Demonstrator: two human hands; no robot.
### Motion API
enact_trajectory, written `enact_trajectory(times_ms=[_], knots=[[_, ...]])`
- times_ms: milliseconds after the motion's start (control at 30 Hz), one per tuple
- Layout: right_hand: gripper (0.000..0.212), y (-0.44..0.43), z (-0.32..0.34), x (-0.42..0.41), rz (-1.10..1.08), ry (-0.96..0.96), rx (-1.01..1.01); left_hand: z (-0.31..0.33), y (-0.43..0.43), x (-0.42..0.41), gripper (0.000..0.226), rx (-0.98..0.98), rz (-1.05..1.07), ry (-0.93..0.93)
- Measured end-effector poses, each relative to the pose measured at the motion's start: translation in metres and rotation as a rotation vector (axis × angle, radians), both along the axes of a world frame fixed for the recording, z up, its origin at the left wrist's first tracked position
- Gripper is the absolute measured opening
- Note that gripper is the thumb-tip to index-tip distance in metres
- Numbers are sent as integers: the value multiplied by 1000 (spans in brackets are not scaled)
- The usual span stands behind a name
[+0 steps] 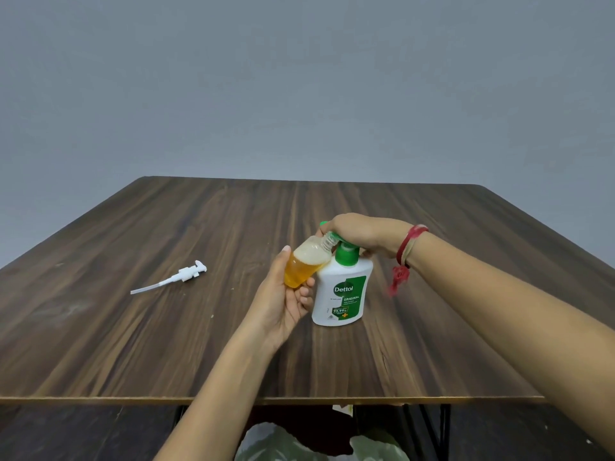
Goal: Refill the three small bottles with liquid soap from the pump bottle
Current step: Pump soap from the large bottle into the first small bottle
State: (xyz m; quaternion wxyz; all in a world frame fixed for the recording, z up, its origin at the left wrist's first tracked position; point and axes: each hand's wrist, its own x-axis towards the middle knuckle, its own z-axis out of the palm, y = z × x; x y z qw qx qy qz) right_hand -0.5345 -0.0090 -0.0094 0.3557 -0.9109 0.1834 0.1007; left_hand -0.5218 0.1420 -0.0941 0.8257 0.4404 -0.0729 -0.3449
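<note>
Mid-frame, our left hand point(283, 304) grips the tilted small bottle point(304, 266), part full of amber soap, its neck at the nozzle; our right hand point(359, 232) curls over the head of the pump bottle point(342, 294)

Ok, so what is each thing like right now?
small bottle: uncapped, tilted, partly full of orange soap.
pump bottle: upright on the table.
white pump top: off, lying on the table.
left hand: holds the small bottle.
right hand: curled over the green pump.
</note>
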Motion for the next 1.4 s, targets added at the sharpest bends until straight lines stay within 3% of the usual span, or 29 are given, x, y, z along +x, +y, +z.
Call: enact_trajectory(times_ms=[300, 500, 833, 1267, 1400], knots=[[36, 0, 1, 0, -5, 6, -12, 0, 1, -2, 42, -6, 1, 2], [23, 1, -1, -2, -19, -41, 44, 1, 0, -2, 42, -15, -1, -5], [36, 3, 4, -2, 5, -6, -23, -1, 1, -1, 42, -13, 2, -8], [22, 3, 1, -3, 2, -31, 18, 2, 0, -1, 42, 4, 11, -15], [32, 2, 5, -2, -6, -5, -10, 1, 0, -2, 42, -9, 9, -11]])
